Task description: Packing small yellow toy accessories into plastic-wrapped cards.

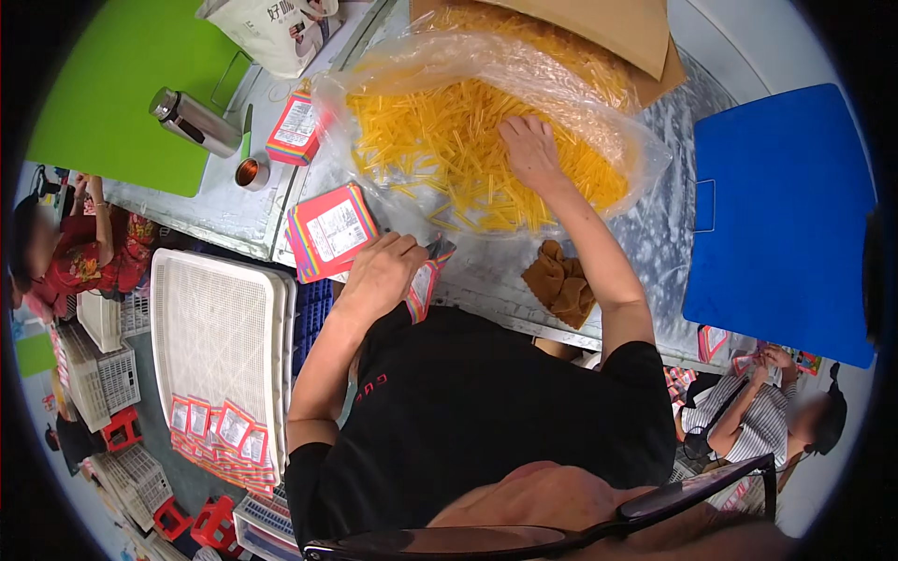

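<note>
My left hand (382,273) is closed on a small colourful packet (424,286) with rainbow-striped edges, close to my body at the table's near edge. Just beyond it lies a stack of flat pink packets (304,224) with white labels. Farther out, my right hand (531,151) rests palm down on a large heap of thin yellow plastic sticks (440,131), its fingers a little apart and their tips partly out of sight. The sticks spill from a clear plastic bag (645,154) that lies open on the table.
A cardboard box (599,23) stands behind the bag. A brown cloth (561,285) lies near the front edge. At left are a steel thermos (196,122), a cup (251,175) and another packet stack (295,129). White trays (220,327) stand beside me; co-workers sit on both sides.
</note>
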Tool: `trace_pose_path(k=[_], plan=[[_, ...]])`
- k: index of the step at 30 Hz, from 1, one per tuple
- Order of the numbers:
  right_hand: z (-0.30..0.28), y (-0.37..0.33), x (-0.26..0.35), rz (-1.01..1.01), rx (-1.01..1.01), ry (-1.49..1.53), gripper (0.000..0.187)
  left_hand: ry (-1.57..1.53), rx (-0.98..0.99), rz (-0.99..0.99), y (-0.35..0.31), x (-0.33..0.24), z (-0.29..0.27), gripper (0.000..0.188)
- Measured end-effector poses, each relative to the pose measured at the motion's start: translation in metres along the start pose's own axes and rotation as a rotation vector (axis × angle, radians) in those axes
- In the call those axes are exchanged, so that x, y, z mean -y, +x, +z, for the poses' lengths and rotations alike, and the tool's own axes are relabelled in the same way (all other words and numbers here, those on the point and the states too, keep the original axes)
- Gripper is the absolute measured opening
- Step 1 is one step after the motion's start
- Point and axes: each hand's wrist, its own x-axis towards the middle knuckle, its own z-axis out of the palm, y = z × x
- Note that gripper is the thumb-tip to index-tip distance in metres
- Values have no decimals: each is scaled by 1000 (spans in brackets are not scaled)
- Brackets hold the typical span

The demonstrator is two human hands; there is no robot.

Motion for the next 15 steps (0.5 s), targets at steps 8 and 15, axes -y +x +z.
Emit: trace_pose_path(k=[8,15], plan=[[-16,-1,-1,254,-105,408,38,-19,-14,-9,0,-4,0,10],[-5,-5,-4,385,75,933,30,-75,61,-70,-3,-8,-4,12]])
